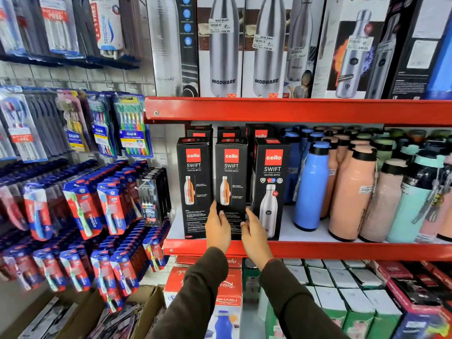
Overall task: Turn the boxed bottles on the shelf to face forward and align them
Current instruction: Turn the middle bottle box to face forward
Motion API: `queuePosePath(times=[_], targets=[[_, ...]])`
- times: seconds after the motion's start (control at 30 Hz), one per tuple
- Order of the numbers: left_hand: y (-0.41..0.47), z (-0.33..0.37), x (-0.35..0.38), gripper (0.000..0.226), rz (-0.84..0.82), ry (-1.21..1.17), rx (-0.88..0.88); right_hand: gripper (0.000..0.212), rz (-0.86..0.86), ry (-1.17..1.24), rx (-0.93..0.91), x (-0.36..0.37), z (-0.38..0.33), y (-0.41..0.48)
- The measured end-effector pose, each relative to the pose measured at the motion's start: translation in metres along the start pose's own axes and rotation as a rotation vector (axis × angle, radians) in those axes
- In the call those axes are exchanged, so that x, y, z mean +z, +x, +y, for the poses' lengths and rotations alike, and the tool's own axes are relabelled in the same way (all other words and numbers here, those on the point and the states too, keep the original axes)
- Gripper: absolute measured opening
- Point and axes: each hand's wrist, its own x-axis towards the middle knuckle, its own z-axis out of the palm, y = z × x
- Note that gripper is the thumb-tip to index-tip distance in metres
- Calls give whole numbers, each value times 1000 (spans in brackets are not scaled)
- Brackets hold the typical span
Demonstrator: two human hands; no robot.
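Note:
Three black boxed bottles with red logos stand at the front of the red shelf (pixel 318 250). The left box (pixel 195 182) and middle box (pixel 231 177) show a side panel with an orange cutaway bottle. The right box (pixel 271 182) shows a steel bottle and is angled slightly. More black boxes (pixel 228 132) stand behind them. My left hand (pixel 217 228) grips the lower left edge of the middle box. My right hand (pixel 255 232) holds its lower right edge, between the middle and right boxes.
Loose blue (pixel 311 184), peach (pixel 352 194) and mint (pixel 413 199) bottles crowd the shelf to the right. Tall steel-bottle boxes (pixel 223 47) fill the shelf above. Hanging toothbrush packs (pixel 132 123) cover the wall at left. Boxed goods (pixel 342 299) sit below.

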Motion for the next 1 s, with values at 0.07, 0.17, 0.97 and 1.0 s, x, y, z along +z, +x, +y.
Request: queuePosePath(times=[0.07, 0.17, 0.97, 1.0], targets=[[-1, -1, -1, 47, 25, 4, 6, 52, 9, 7, -1, 0, 0, -1], [-4, -2, -3, 45, 57, -27, 38, 53, 23, 34, -12, -2, 0, -4], [-41, 22, -42, 30, 144, -328, 202, 107, 265, 135, -259, 4, -29, -45], [-43, 23, -43, 27, 131, -352, 220, 108, 270, 142, -254, 3, -30, -46]])
